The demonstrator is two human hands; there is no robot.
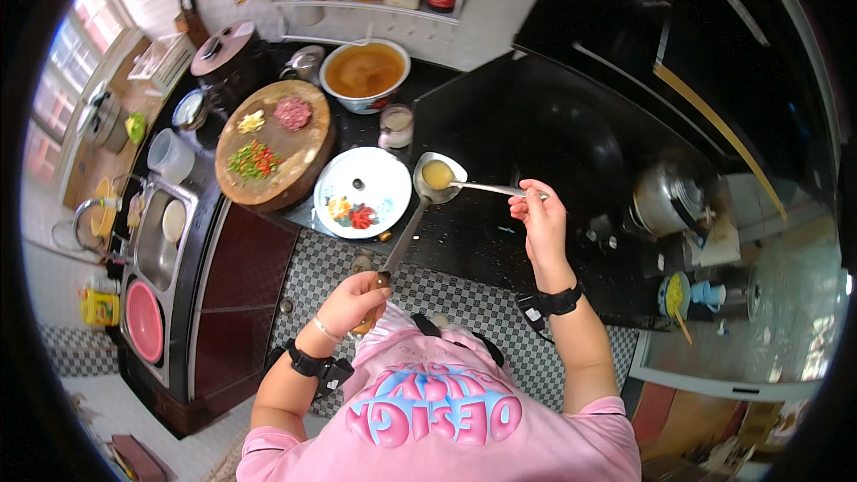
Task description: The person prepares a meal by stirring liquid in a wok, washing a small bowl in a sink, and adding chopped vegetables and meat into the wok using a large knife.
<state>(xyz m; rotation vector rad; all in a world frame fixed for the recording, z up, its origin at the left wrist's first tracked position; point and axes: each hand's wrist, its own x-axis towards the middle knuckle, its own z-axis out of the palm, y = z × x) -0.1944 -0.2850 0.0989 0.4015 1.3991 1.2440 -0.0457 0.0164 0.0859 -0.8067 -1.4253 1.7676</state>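
Note:
My left hand (353, 303) grips the wooden handle of a metal wok spatula (410, 235). Its broad head reaches over the black counter edge. In my right hand (543, 217), a metal spoon (487, 187) is pinched near the end of its handle. The spoon's bowl is over the spatula head and holds a yellowish substance (438, 175); I cannot tell whether the two metals touch. Just left of the spatula head lies a white enamel lid (363, 184) with a flower print and dark knob. Behind them stands a small glass jar (396, 127) with pale contents.
A round wooden chopping board (294, 174) bears minced meat (292, 113), chopped garlic (251, 122) and chopped peppers (254, 162). An enamel basin (365, 104) of brown liquid stands behind. Right are a dark wok (569, 140) and a metal pot (669, 197); left, a sink (155, 244).

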